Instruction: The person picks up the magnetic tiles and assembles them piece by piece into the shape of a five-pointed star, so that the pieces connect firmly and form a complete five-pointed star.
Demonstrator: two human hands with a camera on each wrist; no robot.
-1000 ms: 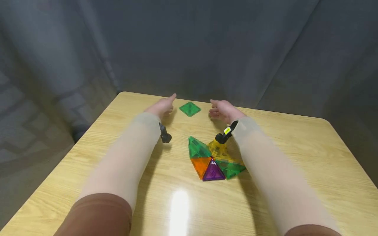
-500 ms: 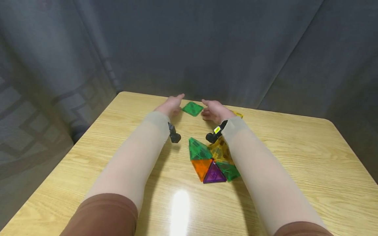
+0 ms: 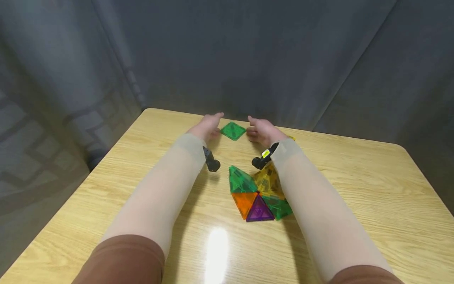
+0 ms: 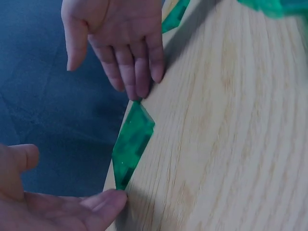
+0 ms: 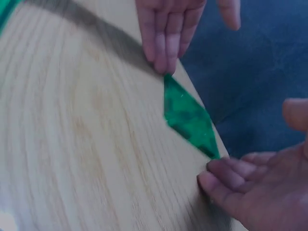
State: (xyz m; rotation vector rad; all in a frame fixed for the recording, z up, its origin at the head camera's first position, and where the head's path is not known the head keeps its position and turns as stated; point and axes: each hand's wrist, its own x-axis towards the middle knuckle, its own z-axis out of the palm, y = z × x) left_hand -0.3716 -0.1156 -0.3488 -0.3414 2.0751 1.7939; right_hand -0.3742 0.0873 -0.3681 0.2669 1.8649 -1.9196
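A translucent green diamond-shaped magnetic tile (image 3: 233, 131) lies near the table's far edge, between my two hands. My left hand (image 3: 207, 126) is at its left corner with the fingers extended; in the left wrist view its fingertips (image 4: 113, 198) meet the tile's near corner. Opposite it, my right hand (image 3: 263, 131) has straight fingers, their tips at the right corner in the right wrist view. Neither hand curls round the tile. Closer to me sits a cluster of magnetic tiles: green (image 3: 242, 180), orange (image 3: 244, 204), purple (image 3: 260, 210) and yellow (image 3: 267, 180), partly behind my right forearm.
A bit of a yellow piece (image 3: 292, 138) shows behind my right wrist. The wooden table (image 3: 354, 177) ends just beyond the green tile, with a dark grey curtain (image 3: 227, 59) behind it. Black wrist cameras (image 3: 212, 162) hang below both wrists.
Both hands have drawn inward toward the far green tile, from clearly apart on either side to its corners. In the last half second they have barely moved.
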